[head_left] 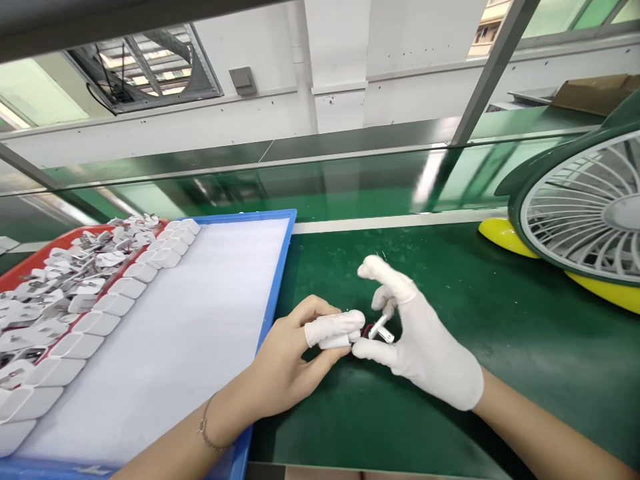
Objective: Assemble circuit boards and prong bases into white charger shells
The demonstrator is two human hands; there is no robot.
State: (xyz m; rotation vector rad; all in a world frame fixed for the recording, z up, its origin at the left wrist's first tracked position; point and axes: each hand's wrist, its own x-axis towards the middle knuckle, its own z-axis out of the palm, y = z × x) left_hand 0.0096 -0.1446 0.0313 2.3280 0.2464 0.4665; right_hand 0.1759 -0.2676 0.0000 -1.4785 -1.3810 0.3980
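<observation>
A small white plastic charger housing (336, 341) is gripped in my left hand (295, 360), between the thumb and fingers; a white cot covers the index finger. Beside the housing's right end is a white plug piece (383, 331) with metal prongs, and a short red wire shows between the two. My right hand (425, 333) wears a white glove. Its thumb lies close to the housing's end, and its index finger is raised well apart. The other fingers curl behind the plug piece; whether they touch it is hard to see.
At left, a blue tray (280, 267) with a white liner carries a row of white housings (115, 304). A red bin (75, 237) heaped with white plug pieces (95, 263) adjoins it. A green fan (590, 207) on yellow feet stands right on the green table (525, 320).
</observation>
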